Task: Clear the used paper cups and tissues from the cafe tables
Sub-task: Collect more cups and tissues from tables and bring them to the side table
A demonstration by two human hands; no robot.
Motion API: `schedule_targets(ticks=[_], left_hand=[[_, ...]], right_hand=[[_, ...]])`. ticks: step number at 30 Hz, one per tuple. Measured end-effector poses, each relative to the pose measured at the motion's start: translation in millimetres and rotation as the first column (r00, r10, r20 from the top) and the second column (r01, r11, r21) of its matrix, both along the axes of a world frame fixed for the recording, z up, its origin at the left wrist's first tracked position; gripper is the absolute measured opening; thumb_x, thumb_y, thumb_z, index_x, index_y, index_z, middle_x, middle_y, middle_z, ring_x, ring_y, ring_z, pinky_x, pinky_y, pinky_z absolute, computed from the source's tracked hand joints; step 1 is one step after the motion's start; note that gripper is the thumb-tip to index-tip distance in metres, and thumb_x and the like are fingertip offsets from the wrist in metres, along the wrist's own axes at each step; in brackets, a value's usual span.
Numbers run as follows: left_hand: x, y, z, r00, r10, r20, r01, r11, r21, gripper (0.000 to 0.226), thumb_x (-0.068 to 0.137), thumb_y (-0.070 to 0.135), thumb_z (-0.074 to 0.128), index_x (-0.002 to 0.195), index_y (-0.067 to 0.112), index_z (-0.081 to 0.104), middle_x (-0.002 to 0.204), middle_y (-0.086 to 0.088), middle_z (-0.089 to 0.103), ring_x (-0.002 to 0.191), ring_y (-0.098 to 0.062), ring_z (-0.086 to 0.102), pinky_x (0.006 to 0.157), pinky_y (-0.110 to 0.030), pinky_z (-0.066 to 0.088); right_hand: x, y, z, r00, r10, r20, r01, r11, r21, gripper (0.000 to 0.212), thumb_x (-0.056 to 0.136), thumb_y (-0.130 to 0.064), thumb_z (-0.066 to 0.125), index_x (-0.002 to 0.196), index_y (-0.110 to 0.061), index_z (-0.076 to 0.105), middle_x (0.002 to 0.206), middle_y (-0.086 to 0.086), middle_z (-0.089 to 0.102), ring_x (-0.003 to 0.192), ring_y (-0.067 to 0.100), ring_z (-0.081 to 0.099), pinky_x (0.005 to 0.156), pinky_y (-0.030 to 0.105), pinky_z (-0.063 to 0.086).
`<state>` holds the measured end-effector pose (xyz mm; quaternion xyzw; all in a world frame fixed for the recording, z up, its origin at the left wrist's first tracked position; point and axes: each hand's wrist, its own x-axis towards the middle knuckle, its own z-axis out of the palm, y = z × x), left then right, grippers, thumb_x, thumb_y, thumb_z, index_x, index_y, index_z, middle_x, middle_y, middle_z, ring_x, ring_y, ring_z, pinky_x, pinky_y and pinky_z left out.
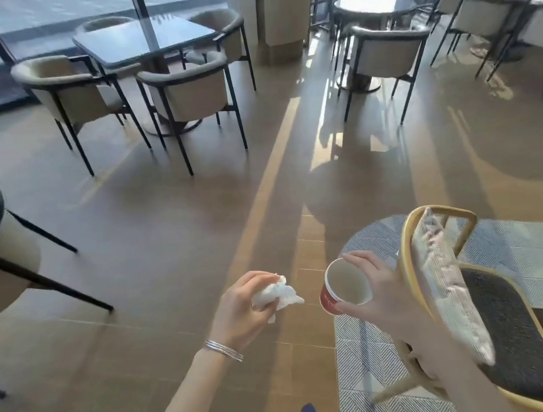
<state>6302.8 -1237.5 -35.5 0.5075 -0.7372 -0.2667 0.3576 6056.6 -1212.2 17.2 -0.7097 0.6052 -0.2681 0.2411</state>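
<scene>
- The left hand (238,308) had its fingers (258,277) closed round a crumpled tissue (280,295), near, above the floor (166,254).
- The right hand (374,290) pinched the red paper cup (344,286), just right of the tissue.
- Advisable: firm grips, cup kept level.

Just left of the paper cup (347,283) is the tissue (278,297). Right of the cup stands a chair (511,330) with a cushion (445,281) on it; far behind the cup, leftward, a square table (144,39) among 4 armchairs (186,90).

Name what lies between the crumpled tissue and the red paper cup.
Nothing: in the head view the gap between tissue and cup shows only floor beneath.
</scene>
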Motion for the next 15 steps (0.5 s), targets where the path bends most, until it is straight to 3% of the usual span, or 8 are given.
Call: schedule_targets(ticks=[2, 7, 15], left_hand=[[-8.6, -32.6, -1.9, 0.999, -0.043, -0.021, 0.044, 0.999, 0.004, 0.037, 0.073, 0.011, 0.073, 0.103, 0.032, 0.067, 0.104, 0.022, 0.062, 0.094, 0.004, 0.059, 0.078, -0.019, 0.047], [-26.5, -130.1, -8.0, 0.988, -0.151, -0.008, 0.151, 0.988, 0.024, 0.036, 0.072, 0.01, 0.074, 0.103, 0.026, 0.068, 0.105, 0.019, 0.063, 0.094, 0.001, 0.06, 0.079, -0.027, 0.049], [-54.5, -325.7, 18.8, 0.952, -0.305, 0.026, 0.306, 0.95, -0.053, 0.034, 0.073, 0.011, 0.075, 0.102, 0.027, 0.068, 0.104, 0.017, 0.064, 0.091, -0.001, 0.061, 0.077, -0.029, 0.051]], right_hand=[[-6.1, -24.8, -3.6, 1.0, -0.015, -0.004, 0.015, 1.0, 0.018, 0.077, 0.064, -0.03, 0.082, 0.13, -0.012, 0.047, 0.125, -0.008, 0.043, 0.115, 0.006, 0.042, 0.093, 0.006, 0.023], [-17.9, -100.2, -15.8, 0.996, -0.085, -0.039, 0.087, 0.995, 0.047, 0.077, 0.065, -0.03, 0.081, 0.13, -0.011, 0.046, 0.123, -0.009, 0.042, 0.114, 0.004, 0.038, 0.088, -0.005, 0.016], [-36.6, -243.9, 3.0, 0.975, -0.219, -0.035, 0.221, 0.975, 0.036, 0.077, 0.067, -0.03, 0.08, 0.132, -0.01, 0.043, 0.128, -0.003, 0.042, 0.116, 0.005, 0.039, 0.093, 0.009, 0.024]])
